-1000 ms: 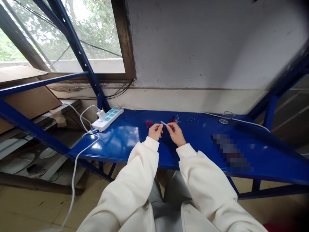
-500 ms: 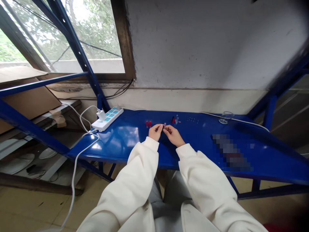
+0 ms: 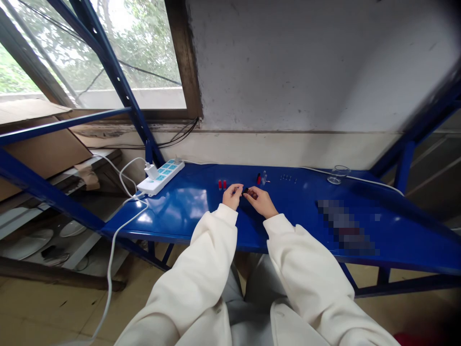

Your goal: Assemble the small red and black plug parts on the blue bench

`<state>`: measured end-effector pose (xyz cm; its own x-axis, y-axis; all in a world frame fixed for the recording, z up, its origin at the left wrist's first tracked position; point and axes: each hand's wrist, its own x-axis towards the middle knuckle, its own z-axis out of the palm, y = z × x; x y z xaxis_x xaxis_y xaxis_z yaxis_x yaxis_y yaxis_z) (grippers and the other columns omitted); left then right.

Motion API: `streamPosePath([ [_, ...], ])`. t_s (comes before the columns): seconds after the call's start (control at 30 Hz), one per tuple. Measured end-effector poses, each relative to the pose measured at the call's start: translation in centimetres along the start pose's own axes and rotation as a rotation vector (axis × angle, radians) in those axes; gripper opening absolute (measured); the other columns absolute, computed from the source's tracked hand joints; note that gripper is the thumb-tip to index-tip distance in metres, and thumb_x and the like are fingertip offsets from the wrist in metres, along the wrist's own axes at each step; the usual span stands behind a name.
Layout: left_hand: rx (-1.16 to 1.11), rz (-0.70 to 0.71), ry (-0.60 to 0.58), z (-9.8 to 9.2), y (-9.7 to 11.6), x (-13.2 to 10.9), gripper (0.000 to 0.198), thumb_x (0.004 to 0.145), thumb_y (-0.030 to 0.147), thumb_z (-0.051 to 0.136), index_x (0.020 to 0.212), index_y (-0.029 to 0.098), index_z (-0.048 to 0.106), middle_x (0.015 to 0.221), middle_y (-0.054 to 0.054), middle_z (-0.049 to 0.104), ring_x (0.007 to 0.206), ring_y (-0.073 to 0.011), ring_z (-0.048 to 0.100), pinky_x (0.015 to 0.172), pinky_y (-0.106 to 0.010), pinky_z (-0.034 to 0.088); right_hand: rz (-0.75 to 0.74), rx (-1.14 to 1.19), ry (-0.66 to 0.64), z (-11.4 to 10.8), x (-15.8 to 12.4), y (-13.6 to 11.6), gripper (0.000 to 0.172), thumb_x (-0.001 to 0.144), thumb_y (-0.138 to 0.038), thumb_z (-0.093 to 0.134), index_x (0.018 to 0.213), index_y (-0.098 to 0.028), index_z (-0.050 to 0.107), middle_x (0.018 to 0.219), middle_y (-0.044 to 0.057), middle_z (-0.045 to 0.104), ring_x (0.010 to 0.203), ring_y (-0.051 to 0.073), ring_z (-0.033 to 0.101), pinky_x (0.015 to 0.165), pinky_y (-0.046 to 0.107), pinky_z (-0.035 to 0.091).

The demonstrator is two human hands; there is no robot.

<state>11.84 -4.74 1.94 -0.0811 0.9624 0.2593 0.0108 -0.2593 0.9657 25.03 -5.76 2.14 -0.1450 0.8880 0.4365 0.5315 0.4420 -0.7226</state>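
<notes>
My left hand [image 3: 233, 196] is closed in a pinch above the blue table; whatever lies in its fingertips is too small to make out. Close beside it, my right hand [image 3: 262, 202] pinches a small black piece [image 3: 246, 190] between thumb and fingers. Just beyond my left hand stand two small red tubes [image 3: 222, 184] with clear ends. Past my right hand are a red-and-black tube [image 3: 259, 179] and some small clear plastic parts [image 3: 264, 178].
Several tiny clear pieces [image 3: 288, 178] lie along the back of the blue table [image 3: 180, 216]. A clear round container [image 3: 334, 179] stands back right, near a white cable. At the left is a white power strip [image 3: 161, 177] with a plug. A blurred-out object [image 3: 345, 228] lies on the right.
The small clear piece that showed between my fingertips is no longer visible there. A small black piece now shows at my right fingertips. Both hands have stayed in nearly the same place.
</notes>
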Motion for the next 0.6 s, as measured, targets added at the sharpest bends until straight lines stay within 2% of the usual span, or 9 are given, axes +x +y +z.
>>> streamPosePath([
  [0.13,0.048,0.0,-0.054,0.0,0.0,-0.1,0.025,0.073,0.034,0.052,0.079,0.013,0.063,0.052,0.004,0.049,0.039,-0.0041,0.041,0.041,-0.018,0.032,0.141,-0.193,0.049,-1.2,0.5,0.9,0.019,0.072,-0.036,0.053,0.072,-0.018,0.059,0.066,0.002,0.062,0.059,0.012,0.053,0.057,0.022,0.038],
  [0.27,0.104,-0.008,-0.081,0.0,0.1,-0.3,0.023,0.073,0.031,0.049,0.074,0.014,0.063,0.049,0.004,0.048,0.04,-0.0048,0.042,0.042,-0.019,0.033,0.296,-0.36,-0.023,-3.5,1.3,1.7,0.017,0.069,-0.035,0.056,0.066,-0.019,0.061,0.067,0.003,0.064,0.065,0.015,0.057,0.057,0.022,0.037],
  [0.4,0.128,-0.008,-0.103,0.1,0.3,-0.5,0.021,0.073,0.03,0.049,0.072,0.014,0.063,0.047,0.004,0.048,0.039,-0.0053,0.042,0.041,-0.019,0.033,0.407,-0.454,-0.071,-5.2,2.2,2.4,0.017,0.068,-0.035,0.057,0.069,-0.018,0.063,0.068,0.004,0.064,0.063,0.015,0.058,0.054,0.022,0.036],
  [0.6,0.128,-0.003,-0.135,0.1,0.7,-0.6,0.02,0.072,0.028,0.049,0.071,0.014,0.063,0.047,0.004,0.048,0.039,-0.0052,0.042,0.042,-0.019,0.033,0.409,-0.499,-0.052,-4.7,3.5,3.4,0.02,0.07,-0.037,0.056,0.073,-0.018,0.063,0.071,0.005,0.064,0.067,0.016,0.059,0.054,0.022,0.035],
])
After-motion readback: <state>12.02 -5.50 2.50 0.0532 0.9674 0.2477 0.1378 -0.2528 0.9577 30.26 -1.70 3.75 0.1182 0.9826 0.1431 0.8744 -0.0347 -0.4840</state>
